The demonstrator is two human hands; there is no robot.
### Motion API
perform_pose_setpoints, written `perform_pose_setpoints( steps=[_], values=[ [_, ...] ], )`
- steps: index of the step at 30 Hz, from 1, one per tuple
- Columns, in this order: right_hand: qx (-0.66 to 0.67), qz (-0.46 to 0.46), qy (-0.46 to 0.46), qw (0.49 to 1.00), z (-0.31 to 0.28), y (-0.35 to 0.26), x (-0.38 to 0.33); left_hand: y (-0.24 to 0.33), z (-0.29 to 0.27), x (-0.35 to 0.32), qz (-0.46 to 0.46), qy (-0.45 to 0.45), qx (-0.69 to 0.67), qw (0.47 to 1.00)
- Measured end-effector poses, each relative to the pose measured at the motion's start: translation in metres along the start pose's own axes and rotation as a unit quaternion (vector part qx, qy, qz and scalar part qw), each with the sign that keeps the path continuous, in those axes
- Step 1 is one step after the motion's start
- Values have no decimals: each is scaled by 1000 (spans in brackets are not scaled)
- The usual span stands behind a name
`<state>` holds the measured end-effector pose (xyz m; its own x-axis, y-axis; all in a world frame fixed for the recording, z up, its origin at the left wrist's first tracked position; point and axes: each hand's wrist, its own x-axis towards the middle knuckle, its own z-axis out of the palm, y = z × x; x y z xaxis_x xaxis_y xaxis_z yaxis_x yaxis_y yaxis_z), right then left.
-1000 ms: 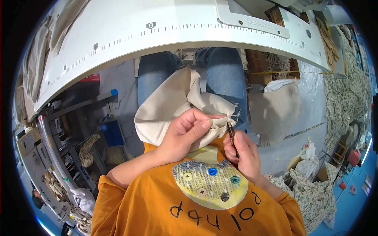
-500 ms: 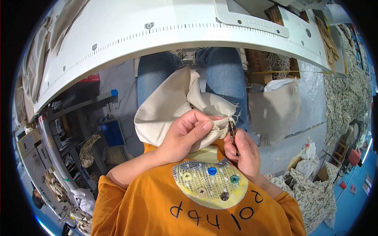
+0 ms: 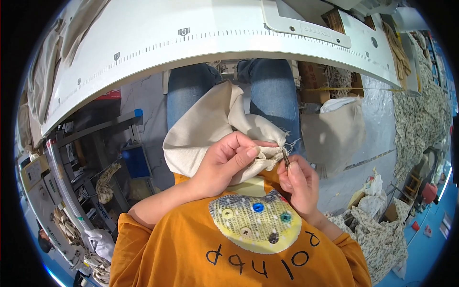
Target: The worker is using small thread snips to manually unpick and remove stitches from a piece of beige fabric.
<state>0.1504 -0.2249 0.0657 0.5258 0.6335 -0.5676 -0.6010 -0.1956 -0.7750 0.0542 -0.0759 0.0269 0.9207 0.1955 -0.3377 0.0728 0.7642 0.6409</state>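
Observation:
A cream cloth piece (image 3: 193, 129) with frayed thread ends (image 3: 289, 145) along its right edge lies gathered over my lap. My left hand (image 3: 229, 160) pinches a folded edge of it between thumb and fingers. Close by on the right, my right hand (image 3: 299, 182) is closed round slim dark tweezers (image 3: 286, 158). Their tips point up and touch the frayed corner beside my left fingertips. Most of the tool's length is hidden in my right fingers.
A white sewing table edge (image 3: 215, 50) with ruler marks curves ahead of my knees. Beige cloth (image 3: 332, 136) hangs to the right, below a cardboard box (image 3: 311, 76). Patterned fabric heaps (image 3: 377, 239) lie at the right. A metal frame (image 3: 103, 126) stands at the left.
My right hand has turned and shifted slightly right and up, closing further round the tweezers. The thread ends spread further right. My left hand stays in place on the cloth.

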Motion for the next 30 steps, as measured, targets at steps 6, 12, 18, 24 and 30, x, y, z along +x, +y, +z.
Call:
perform_pose_setpoints(
  steps=[6, 12, 18, 24, 30],
  values=[
    [9, 23, 0, 1000, -2, 2, 5, 1, -1, -2, 0, -9, 27, 1000],
    [115, -106, 19, 987, -6, 7, 2, 0, 0, 0, 1, 0, 32, 999],
    [-116, -114, 117, 980, 9, -1, 14, 0, -1, -1, 2, -9, 31, 999],
    [-151, -155, 149, 965, 4, 4, 16, -5, -6, -6, 14, -16, 42, 999],
    [-171, -116, 113, 972, -1, 7, 23, -3, -4, -2, 14, -34, -5, 999]
  ],
)
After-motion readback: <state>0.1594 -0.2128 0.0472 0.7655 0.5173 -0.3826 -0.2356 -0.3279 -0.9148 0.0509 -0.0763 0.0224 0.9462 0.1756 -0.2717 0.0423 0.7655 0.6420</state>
